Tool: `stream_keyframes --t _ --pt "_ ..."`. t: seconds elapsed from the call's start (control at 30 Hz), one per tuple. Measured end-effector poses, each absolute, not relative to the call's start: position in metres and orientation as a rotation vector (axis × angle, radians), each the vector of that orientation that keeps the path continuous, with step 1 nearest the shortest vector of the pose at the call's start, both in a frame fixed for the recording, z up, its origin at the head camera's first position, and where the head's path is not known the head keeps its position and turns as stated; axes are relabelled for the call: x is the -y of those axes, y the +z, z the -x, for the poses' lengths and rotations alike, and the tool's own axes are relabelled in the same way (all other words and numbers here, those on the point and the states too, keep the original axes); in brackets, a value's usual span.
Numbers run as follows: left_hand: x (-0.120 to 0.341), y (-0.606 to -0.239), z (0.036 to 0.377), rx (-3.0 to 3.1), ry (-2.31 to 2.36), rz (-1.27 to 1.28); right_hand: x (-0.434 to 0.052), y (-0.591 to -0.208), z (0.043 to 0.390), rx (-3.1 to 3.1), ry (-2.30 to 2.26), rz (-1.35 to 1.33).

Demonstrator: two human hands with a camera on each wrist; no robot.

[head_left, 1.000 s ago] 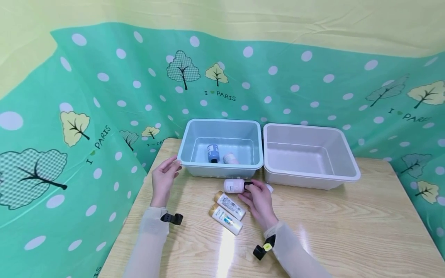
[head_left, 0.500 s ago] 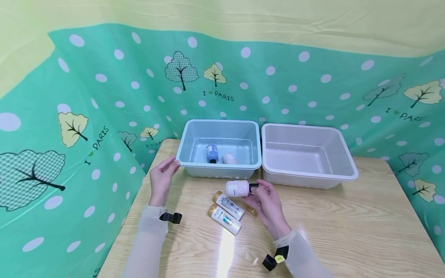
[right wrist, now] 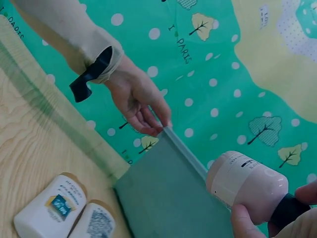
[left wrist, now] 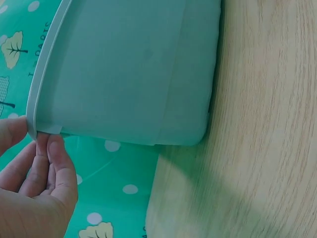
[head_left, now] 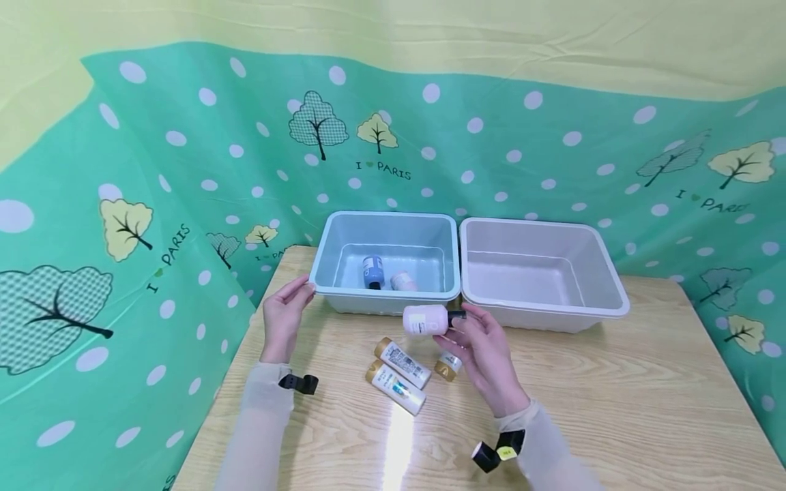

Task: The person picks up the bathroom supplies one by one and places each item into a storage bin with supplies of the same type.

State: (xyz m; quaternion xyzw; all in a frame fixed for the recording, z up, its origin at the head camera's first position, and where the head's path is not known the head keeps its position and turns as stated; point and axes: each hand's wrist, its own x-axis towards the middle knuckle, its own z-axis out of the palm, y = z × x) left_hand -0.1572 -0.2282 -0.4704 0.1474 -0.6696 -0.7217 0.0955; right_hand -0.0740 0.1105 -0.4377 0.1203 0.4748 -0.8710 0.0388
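Note:
My left hand (head_left: 284,320) pinches the front left corner of the blue bin's rim, thumb above and fingers below in the left wrist view. My right hand (head_left: 485,351) holds a pink bottle (head_left: 425,320) by its black cap (right wrist: 287,209). The bottle lies sideways in the air before the blue bin (head_left: 393,303), its base pointing left. Inside that bin lie a blue bottle (head_left: 372,270) with a black cap and a pale pink bottle (head_left: 403,280), partly hidden by the front wall.
Two white bottles with gold caps, one (head_left: 402,363) behind the other (head_left: 396,387), lie on the wooden table (head_left: 344,436). A third gold-capped bottle (head_left: 449,365) is partly covered by my right hand. A pale grey bin (head_left: 546,317) stands right of the blue one; a green patterned cloth (head_left: 491,177) hangs behind.
My right hand has lifted the pink bottle off the table and brought it up toward the blue bin's front. The third gold-capped bottle has come into view. My left hand stays at the rim.

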Motion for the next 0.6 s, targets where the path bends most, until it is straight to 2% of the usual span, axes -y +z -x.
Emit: stream_keyframes --t 0.6 --pt "0.234 -0.473 0.159 2.029 -2.126 -0.41 -0.118 -0.39 0.102 -1.303 -2.723 -0.24"
